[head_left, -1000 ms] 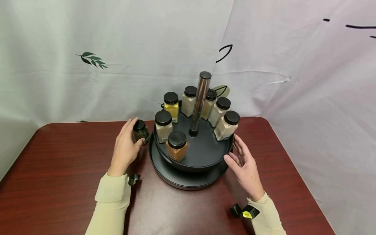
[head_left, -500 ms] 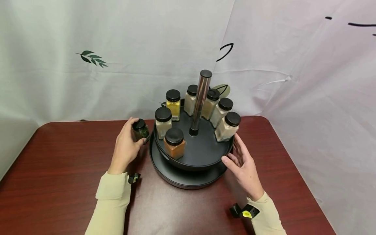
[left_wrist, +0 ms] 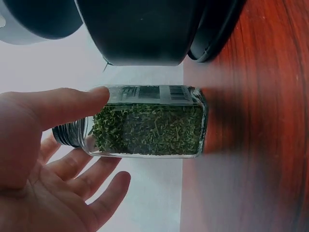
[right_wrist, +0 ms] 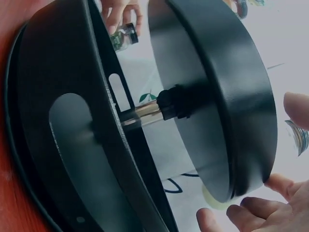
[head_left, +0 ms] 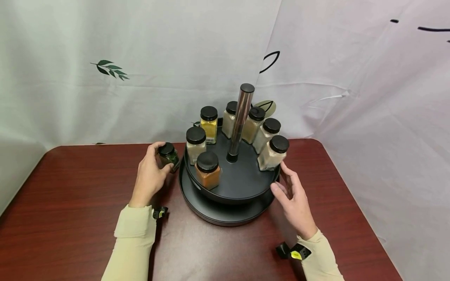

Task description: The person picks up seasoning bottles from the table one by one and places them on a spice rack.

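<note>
My left hand [head_left: 150, 177] pinches a small glass jar of dried green herbs [left_wrist: 147, 126], thumb on one side and fingers around the other, just left of a black two-tier turntable [head_left: 225, 219]. The jar has a black lid; whether its base touches the table I cannot tell. On the right, my right hand [head_left: 293, 201] has fingertips at the outer rim of the upper tier [right_wrist: 248, 111], with its fingers loosely bent. That tier carries several black-lidded spice jars, among them an orange one [head_left: 208, 177], a yellow one [head_left: 209, 129] and a pale one [head_left: 271, 158].
A tall coppery post [head_left: 240, 121] with a black cap rises from the middle of the turntable. Everything stands on a reddish-brown wooden table [head_left: 81, 203]. A white cloth with leaf prints [head_left: 158, 70] hangs behind it.
The upper tier has turned slightly: the jars on its right came forward and the orange jar at the front moved left and back. The left hand has kept the herb jar in place.
</note>
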`<action>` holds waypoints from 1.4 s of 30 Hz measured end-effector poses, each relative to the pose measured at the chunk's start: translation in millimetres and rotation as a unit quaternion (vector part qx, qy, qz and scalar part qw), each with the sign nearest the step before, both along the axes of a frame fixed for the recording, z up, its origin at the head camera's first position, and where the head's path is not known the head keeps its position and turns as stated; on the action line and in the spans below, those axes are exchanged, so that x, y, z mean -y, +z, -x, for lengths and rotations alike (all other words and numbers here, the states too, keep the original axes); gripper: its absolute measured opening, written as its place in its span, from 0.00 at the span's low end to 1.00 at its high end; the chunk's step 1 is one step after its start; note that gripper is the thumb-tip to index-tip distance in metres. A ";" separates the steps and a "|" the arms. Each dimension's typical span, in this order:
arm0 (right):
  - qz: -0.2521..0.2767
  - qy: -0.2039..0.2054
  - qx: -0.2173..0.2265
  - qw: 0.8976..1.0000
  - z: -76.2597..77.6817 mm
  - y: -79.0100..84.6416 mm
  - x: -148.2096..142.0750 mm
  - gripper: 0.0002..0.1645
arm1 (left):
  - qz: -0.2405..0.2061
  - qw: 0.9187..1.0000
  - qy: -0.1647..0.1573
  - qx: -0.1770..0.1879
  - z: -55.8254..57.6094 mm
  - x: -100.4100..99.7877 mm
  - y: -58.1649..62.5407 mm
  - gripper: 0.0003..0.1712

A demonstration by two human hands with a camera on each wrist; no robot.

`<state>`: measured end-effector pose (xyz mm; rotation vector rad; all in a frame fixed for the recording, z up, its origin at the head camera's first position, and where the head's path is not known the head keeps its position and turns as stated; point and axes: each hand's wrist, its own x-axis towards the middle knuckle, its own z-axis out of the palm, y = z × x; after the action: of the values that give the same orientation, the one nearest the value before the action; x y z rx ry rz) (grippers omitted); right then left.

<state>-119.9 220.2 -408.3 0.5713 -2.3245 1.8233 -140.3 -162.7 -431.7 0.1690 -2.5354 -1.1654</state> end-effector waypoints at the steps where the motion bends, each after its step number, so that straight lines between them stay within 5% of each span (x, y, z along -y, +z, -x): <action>1: -0.002 -0.006 -0.001 1.000 0.0 0.2 -0.1 0.35 | -0.001 1.000 0.001 -0.002 0.4 0.0 -0.1 0.40; 12: 0.054 -0.009 0.019 0.998 1.5 0.9 2.1 0.33 | 0.014 1.000 0.021 0.002 2.8 0.0 1.8 0.43; 29: 0.051 0.012 0.021 0.998 2.5 1.4 -0.1 0.46 | -0.009 0.999 0.042 -0.004 -0.3 -1.2 4.9 0.36; 42: 0.043 0.020 0.019 0.999 1.2 1.9 1.9 0.48 | -0.003 0.997 0.070 -0.034 -9.0 2.6 23.4 0.36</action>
<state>-121.1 218.3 -406.4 0.5810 -2.2618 1.9584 -131.3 -165.3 -408.3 0.2969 -2.4188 -1.1053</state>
